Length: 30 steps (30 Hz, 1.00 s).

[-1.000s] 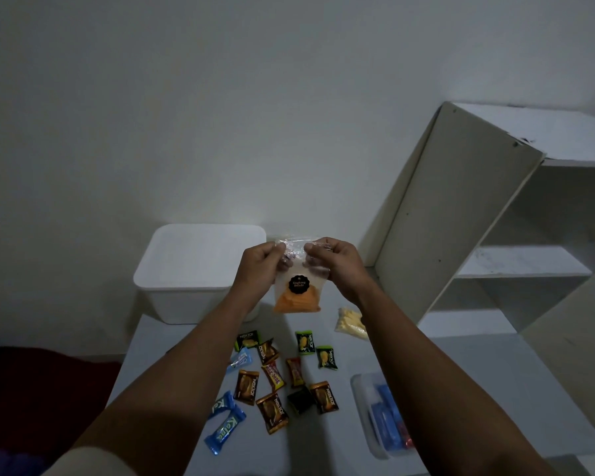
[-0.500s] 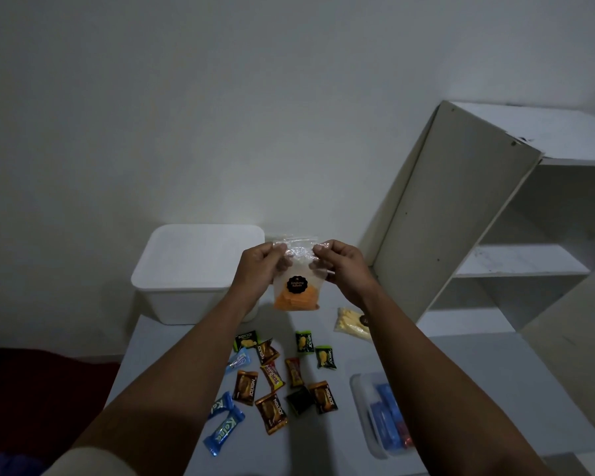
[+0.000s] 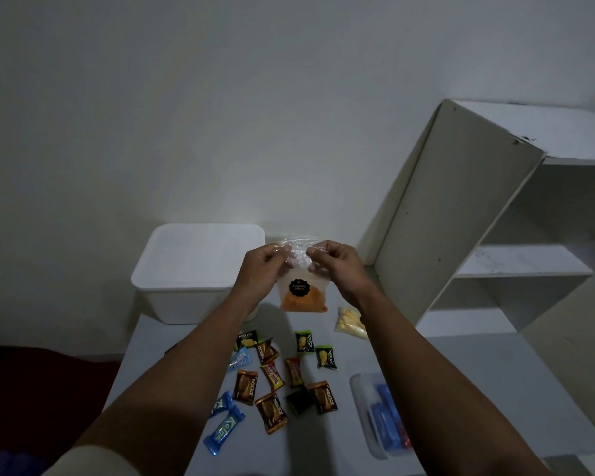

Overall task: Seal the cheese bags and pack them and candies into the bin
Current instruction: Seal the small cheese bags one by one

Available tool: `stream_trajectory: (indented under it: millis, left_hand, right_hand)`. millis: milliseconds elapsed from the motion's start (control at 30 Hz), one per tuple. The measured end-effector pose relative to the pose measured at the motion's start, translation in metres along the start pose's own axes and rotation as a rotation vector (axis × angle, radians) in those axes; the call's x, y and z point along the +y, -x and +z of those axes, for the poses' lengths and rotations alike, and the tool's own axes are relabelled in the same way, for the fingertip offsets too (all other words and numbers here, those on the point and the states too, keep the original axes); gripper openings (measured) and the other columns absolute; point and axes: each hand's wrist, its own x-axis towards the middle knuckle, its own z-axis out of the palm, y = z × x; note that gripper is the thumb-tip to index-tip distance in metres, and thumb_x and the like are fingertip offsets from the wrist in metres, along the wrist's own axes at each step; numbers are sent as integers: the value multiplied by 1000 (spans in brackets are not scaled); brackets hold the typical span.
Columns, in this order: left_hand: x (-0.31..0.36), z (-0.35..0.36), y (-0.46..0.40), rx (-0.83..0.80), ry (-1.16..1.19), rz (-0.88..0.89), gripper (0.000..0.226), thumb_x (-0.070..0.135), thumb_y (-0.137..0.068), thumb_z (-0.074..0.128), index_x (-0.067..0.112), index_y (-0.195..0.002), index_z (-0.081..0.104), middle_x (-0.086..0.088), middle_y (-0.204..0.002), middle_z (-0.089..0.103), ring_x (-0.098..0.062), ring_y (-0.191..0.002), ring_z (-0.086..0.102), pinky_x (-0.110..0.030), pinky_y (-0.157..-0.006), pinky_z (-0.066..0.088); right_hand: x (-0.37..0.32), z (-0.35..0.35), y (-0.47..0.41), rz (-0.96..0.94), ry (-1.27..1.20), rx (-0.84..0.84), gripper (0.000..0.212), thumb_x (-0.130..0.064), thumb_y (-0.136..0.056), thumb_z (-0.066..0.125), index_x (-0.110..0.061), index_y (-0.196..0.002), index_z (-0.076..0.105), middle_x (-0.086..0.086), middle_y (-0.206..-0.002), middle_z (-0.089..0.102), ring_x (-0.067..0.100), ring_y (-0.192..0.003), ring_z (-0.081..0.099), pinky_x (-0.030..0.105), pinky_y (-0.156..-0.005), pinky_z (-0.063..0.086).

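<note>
I hold a clear bag of orange cheese [image 3: 303, 293] with a round black label up in the air above the table. My left hand [image 3: 263, 269] pinches the bag's top edge on its left, and my right hand [image 3: 337, 266] pinches it on the right. A second bag of pale yellow cheese [image 3: 351, 322] lies on the table under my right forearm. Several wrapped candies [image 3: 272, 376] in brown, green, red and blue are scattered on the grey table [image 3: 461, 372]. The white bin [image 3: 196, 269] stands at the table's far left, its lid on.
A white shelf unit [image 3: 461, 214] leans at the right behind the table. A clear plastic container [image 3: 368, 417] with blue and red items sits near the table's right front. A dark red surface [image 3: 42, 383] lies to the left, beside the table.
Both hands have kept their pinch on the bag's top edge. My fingertips have shifted slightly along the top edge, and the bag hangs in nearly the same place.
</note>
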Motion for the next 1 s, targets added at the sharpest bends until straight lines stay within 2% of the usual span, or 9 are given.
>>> stream_trajectory:
  millis: [67, 167, 300, 433, 533, 700, 833, 900, 1000]
  left_hand:
    - [-2, 1, 0, 5, -1, -26, 35, 23, -107, 48, 3, -95, 74, -6, -82, 74, -10, -72, 66, -14, -64, 52]
    - [-7, -1, -1, -4, -83, 3, 39, 25, -108, 45, 2, -93, 72, -5, -81, 74, -13, -74, 66, -19, -72, 54]
    - [-6, 0, -2, -56, -135, 39, 38, 24, -108, 43, 4, -86, 67, -3, -77, 70, -14, -74, 67, -20, -74, 55]
    - [-12, -1, -3, -75, -131, 17, 39, 29, -107, 46, 1, -92, 68, -7, -77, 72, -6, -66, 65, -24, -72, 52]
    - [-13, -3, -2, -83, -152, 18, 39, 30, -107, 47, 5, -87, 69, -5, -74, 71, -2, -61, 63, -18, -67, 49]
    - [-16, -4, -1, -62, -270, 82, 38, 30, -106, 49, 6, -87, 71, -3, -71, 73, -8, -60, 65, -24, -65, 50]
    - [-16, -9, 0, -77, -158, 46, 36, 24, -106, 50, 12, -80, 73, 2, -67, 70, -7, -61, 65, -23, -66, 53]
    - [-14, -10, 0, -85, -146, 33, 36, 22, -106, 49, 11, -82, 73, 3, -67, 70, -3, -60, 64, -19, -66, 52]
    - [-16, -12, -3, -131, -163, 13, 38, 30, -106, 48, 7, -89, 74, -3, -72, 73, -11, -67, 68, -29, -73, 55]
  right_hand:
    - [1, 0, 0, 2, -3, 26, 30, -12, -93, 73, 15, -101, 65, 10, -72, 64, 16, -64, 66, 40, -81, 55]
    - [2, 2, 4, 12, -2, 16, 21, -15, -90, 77, 5, -94, 72, 12, -73, 68, 22, -71, 66, 41, -78, 53]
    - [3, 6, 7, -5, 41, -39, 17, -14, -90, 76, 3, -91, 73, 8, -71, 65, 16, -66, 63, 34, -76, 54]
    - [3, 5, 8, -44, 120, -56, 16, -16, -92, 76, -6, -80, 72, 10, -69, 65, 17, -65, 63, 27, -68, 52]
    - [4, 5, 9, -19, 160, -71, 18, -23, -91, 77, -5, -86, 75, 9, -74, 72, 17, -71, 65, 30, -73, 51]
    - [6, 8, 10, -43, 163, -77, 24, -20, -91, 76, 3, -85, 73, 13, -73, 71, 21, -72, 60, 33, -72, 48]
    - [5, 9, 12, -24, 159, -88, 26, -22, -91, 76, 4, -91, 75, 20, -83, 74, 20, -74, 66, 34, -72, 50]
    - [5, 9, 13, -12, 153, -96, 26, -23, -91, 76, 3, -93, 75, 17, -83, 75, 17, -75, 68, 32, -74, 52]
    - [5, 12, 12, -12, 182, -99, 24, -20, -92, 76, 4, -94, 75, 11, -80, 73, 12, -72, 67, 26, -70, 53]
